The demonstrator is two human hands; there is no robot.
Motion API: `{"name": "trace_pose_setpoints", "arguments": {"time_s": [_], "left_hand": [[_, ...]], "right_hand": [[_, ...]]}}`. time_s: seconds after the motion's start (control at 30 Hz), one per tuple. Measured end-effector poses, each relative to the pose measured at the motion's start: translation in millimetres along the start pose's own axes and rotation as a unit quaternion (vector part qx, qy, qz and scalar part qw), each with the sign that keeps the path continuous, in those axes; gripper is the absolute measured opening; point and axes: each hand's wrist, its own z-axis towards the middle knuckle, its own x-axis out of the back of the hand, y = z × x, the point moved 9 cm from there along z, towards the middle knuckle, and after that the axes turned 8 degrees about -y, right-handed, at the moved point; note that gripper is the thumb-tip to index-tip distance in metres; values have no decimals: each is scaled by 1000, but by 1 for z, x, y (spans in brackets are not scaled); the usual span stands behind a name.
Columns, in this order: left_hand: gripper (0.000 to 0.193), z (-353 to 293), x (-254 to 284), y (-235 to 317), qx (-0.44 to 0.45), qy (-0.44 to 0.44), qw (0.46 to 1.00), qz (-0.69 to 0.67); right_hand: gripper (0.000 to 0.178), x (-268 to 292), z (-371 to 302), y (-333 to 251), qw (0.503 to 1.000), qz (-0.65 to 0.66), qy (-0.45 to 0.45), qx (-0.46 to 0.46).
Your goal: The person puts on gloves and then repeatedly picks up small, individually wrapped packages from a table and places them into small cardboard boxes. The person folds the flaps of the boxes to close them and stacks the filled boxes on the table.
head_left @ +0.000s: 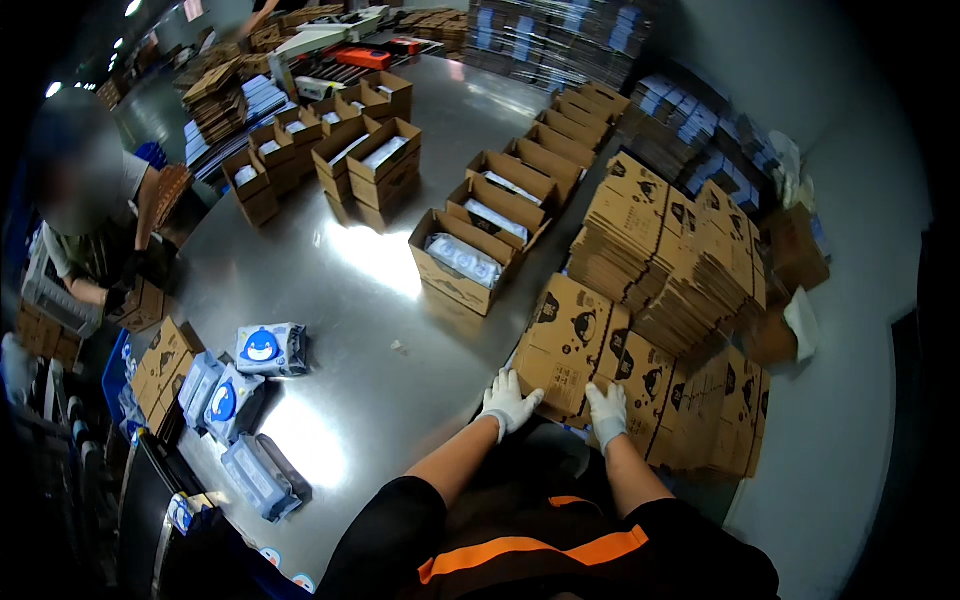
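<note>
Both my hands wear white gloves and rest at the near edge of a flat, folded brown cardboard carton point(563, 340). My left hand point(510, 404) is open at its left corner, fingers spread, with the thumb against the cardboard. At the right corner lies my right hand point(607, 412), also open, its fingers stretched forward and its thumb by the carton edge. More flat cartons point(655, 375) lie overlapped just to the right. Behind them rises a tall stack of folded cartons point(628, 232).
A row of open boxes point(462, 292) holding wipe packs runs along the metal table point(370, 350). More filled boxes point(385, 165) stand farther left. Several loose wipe packs point(272, 348) lie at the left. Across the table a person point(100, 220) handles a carton. A wall point(860, 300) bounds the right.
</note>
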Motion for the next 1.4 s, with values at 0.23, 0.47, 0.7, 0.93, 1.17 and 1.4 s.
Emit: {"name": "trace_pose_setpoints", "arguments": {"time_s": [0.23,0.47,0.7,0.93,1.17,1.4], "left_hand": [[40,-62,-4,4,-19,59,952,-299],[23,-134,8,-101,-144,64,842,-515],[73,-316,123,-223,-110,517,726,-441],[18,-348,83,-250,-47,524,706,-474],[18,-352,65,-215,-57,579,663,-472],[28,-364,101,-231,6,608,570,-553]], "right_hand": [[69,-45,-43,-24,920,386,-55,44],[75,-20,-80,-65,946,234,-122,185],[20,-83,-214,-217,750,-209,-214,590],[21,-148,-265,-321,627,-160,-217,731],[45,-187,-182,-283,828,239,-343,375],[88,-189,-209,-306,744,186,-328,552]]}}
